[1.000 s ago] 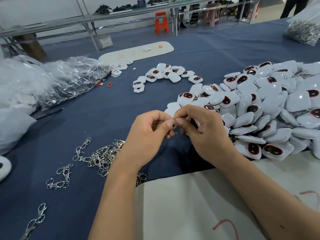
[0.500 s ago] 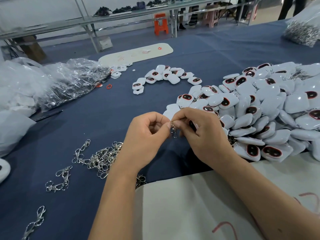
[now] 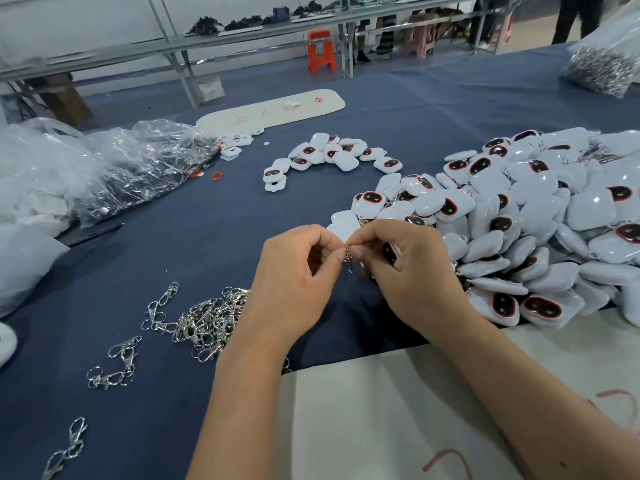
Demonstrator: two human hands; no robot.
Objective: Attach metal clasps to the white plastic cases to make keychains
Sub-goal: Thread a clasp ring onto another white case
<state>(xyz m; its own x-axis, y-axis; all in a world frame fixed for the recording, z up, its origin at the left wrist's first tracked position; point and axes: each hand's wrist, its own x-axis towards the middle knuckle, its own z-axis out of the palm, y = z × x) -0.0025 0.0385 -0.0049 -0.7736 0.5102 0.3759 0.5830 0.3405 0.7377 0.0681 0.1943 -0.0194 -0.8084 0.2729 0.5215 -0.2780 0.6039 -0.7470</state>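
- Table (image 3: pixel 433 98), blue cloth, fills the view; white board (image 3: pixel 398 410) lies at the near edge under the forearms.
- Case pile (image 3: pixel 540 216), right: big heap of white cases with dark red-rimmed windows; clasp metal peeks out between some, so I judge these done. No visible change in it over the last second.
- Bags (image 3: pixel 104 174), far left: clear plastic, contents unclear.
- Small arc of cases (image 3: pixel 332 155), far centre, well apart from the hands; looks like stock still to do.
- Loose clasps (image 3: pixel 207 323), near left, just beside the left wrist; a few strays nearer the edge. Unmoved.
- Right hand (image 3: pixel 408 268): fingers curled round one case (image 3: pixel 390 251), its dark window showing in the palm gap; thumb and forefinger pinch at the clasp's top.
- Left hand (image 3: pixel 298 282): fingers curled, thumb and forefinger pinching the clasp (image 3: pixel 348 258) from the left.
- Clasp hangs between the two pinches, touching both, above the cloth in the centre.
- Change: hands sit a touch farther up the table than a second ago, grips the same, clasp more visible below the fingertips.
- Meaning, my guess: ring is mid-threading onto the case loop; whether it is through is hidden by fingers. Not finished, case not yet dropped on the pile.
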